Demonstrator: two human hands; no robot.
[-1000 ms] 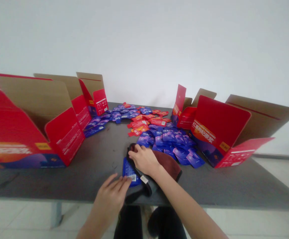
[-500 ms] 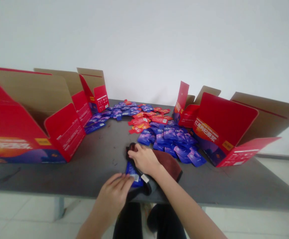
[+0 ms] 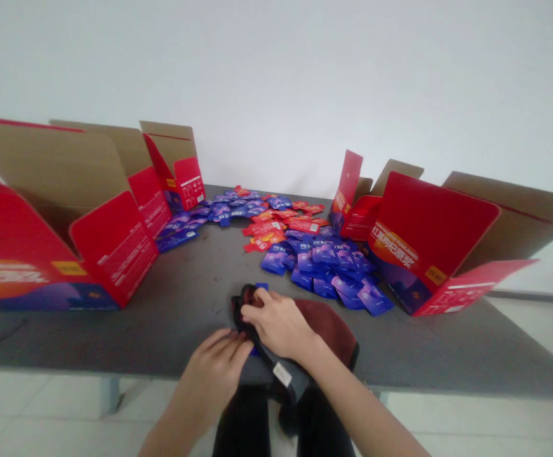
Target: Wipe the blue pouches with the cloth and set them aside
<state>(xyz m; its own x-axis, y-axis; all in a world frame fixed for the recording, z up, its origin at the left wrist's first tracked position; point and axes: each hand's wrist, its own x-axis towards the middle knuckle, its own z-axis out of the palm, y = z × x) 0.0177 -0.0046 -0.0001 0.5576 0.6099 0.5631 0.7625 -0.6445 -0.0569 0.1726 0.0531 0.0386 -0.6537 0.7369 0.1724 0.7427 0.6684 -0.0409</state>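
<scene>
the brown cloth [image 3: 327,325] has slid farther over the blue packet [image 3: 261,286], right hand [image 3: 277,322] pinching cloth, grip of left hand [image 3: 214,368] unclear.

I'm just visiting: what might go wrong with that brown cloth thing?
The black band on the brown cloth seems to hang over the table's front edge, so its weight might pull the cloth off. Also, a blue packet peeks out, mostly hidden; it could get creased or dragged along unnoticed.

on table [image 3: 185,279]: boxes [image 3: 114,254], left and right; sachets [image 3: 324,251] between, toward the wall [image 3: 276,89]; in front of these, fabric piece [image 3: 324,317] partly over single sachet [image 3: 262,286].
</scene>
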